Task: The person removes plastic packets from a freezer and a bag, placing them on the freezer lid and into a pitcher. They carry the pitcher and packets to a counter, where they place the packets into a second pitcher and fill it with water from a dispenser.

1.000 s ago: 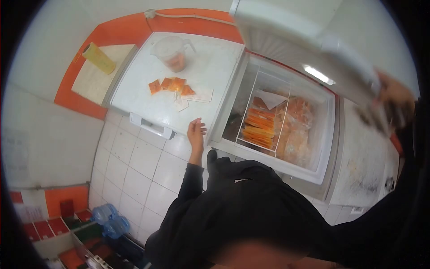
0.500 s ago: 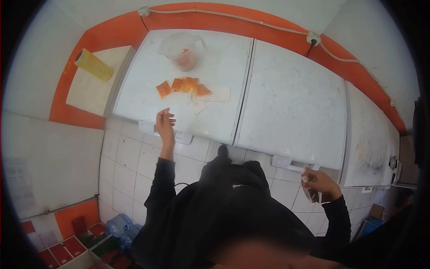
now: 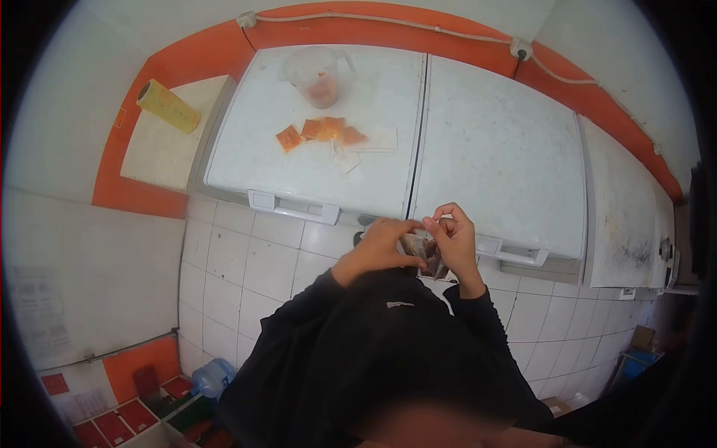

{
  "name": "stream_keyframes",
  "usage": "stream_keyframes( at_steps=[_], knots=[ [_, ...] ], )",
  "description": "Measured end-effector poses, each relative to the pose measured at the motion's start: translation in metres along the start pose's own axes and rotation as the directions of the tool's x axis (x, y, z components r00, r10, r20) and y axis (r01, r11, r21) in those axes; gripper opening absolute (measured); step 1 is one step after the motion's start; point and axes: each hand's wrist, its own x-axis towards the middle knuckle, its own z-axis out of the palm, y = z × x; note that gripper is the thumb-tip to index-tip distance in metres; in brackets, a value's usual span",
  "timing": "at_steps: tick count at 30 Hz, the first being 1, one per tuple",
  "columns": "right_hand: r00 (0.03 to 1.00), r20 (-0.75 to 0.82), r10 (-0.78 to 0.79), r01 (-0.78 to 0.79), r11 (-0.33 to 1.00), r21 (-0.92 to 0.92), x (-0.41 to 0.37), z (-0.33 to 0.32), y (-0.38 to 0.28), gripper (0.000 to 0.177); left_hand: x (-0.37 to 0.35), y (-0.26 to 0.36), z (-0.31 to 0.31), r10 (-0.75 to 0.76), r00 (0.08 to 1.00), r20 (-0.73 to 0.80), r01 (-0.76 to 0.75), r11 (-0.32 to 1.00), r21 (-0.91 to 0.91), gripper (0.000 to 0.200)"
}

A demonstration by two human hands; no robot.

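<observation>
A small, partly clear plastic packet [image 3: 424,252] with dark brown contents is between my hands, in front of the white chest freezers. My left hand [image 3: 382,245] grips the packet's left side between thumb and fingers. My right hand [image 3: 454,237] pinches its upper right edge, other fingers curled. On the left freezer lid [image 3: 261,168] lie several flat orange packets [image 3: 326,130] in a cluster, with white paper pieces [image 3: 379,140] beside them. Behind these stands a clear plastic jug [image 3: 320,84] with orange-red contents low inside.
The right freezer lid [image 3: 500,149] adjoins the left one; handles [image 3: 299,209] jut from their fronts. A yellow film roll [image 3: 169,106] lies on a cream surface at left. Blue water bottles [image 3: 213,377] and red boxes [image 3: 112,424] are at lower left.
My right hand has brought the packet from the far right to the middle. My left hand has moved from over the left freezer's front edge rightward and taken hold of it.
</observation>
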Motion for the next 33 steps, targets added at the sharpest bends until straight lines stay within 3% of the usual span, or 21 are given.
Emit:
stream_keyframes(
  at_steps=[3,6,9,10,13,15,18,21,24,27,30,33],
  knots=[
    [0.999,-0.047,0.019,-0.016,0.998,0.056,0.009,0.021,0.005,0.02,-0.012,-0.007,-0.028,-0.196,0.935,0.296,0.274,0.928,-0.253,0.042],
    [0.991,0.056,0.119,-0.122,0.991,0.054,0.033,0.047,0.01,0.021,-0.024,-0.024,-0.058,-0.123,0.897,0.425,0.33,0.826,-0.456,0.03],
    [0.958,0.206,0.198,-0.192,0.98,-0.05,0.067,0.095,0.004,0.023,-0.044,-0.059,-0.094,-0.137,0.88,0.455,0.378,0.782,-0.496,0.024],
    [0.944,0.271,0.191,-0.167,0.98,-0.108,0.086,0.11,0.017,0.027,-0.054,-0.067,-0.111,-0.103,0.919,0.379,0.315,0.772,-0.552,0.02],
    [0.97,0.165,-0.179,0.225,0.917,-0.328,0.164,0.159,0.069,0.034,-0.088,-0.104,-0.171,-0.173,0.954,0.244,0.287,0.763,-0.579,0.018],
    [0.999,-0.024,-0.034,0.02,0.9,-0.436,0.236,0.167,0.137,0.059,-0.115,-0.119,-0.21,-0.269,0.957,0.106,0.275,0.735,-0.62,0.019],
    [0.942,-0.285,0.175,-0.329,0.644,-0.691,0.289,0.199,0.141,0.088,-0.153,-0.167,-0.248,-0.388,0.917,-0.094,0.23,0.705,-0.67,0.024],
    [0.907,-0.346,0.24,-0.421,0.5,-0.757,0.307,0.247,0.121,0.103,-0.177,-0.204,-0.273,-0.459,0.842,-0.283,0.139,0.692,-0.709,0.028],
    [0.886,-0.373,0.275,-0.451,0.328,-0.83,0.308,0.288,0.096,0.103,-0.182,-0.228,-0.292,-0.531,0.736,-0.42,0.056,0.666,-0.744,0.035],
    [0.919,-0.34,0.199,-0.392,0.38,-0.838,0.311,0.301,0.105,0.101,-0.167,-0.242,-0.306,-0.6,0.62,-0.506,0.012,0.652,-0.758,0.037],
    [0.922,-0.378,-0.083,-0.268,0.567,-0.779,0.326,0.286,0.135,0.093,-0.151,-0.256,-0.317,-0.615,0.542,-0.572,-0.048,0.657,-0.752,0.04],
    [0.873,-0.47,0.128,-0.472,0.46,-0.752,0.33,0.259,0.134,0.08,-0.147,-0.267,-0.325,-0.594,0.508,-0.624,-0.094,0.681,-0.726,0.045]
  ],
)
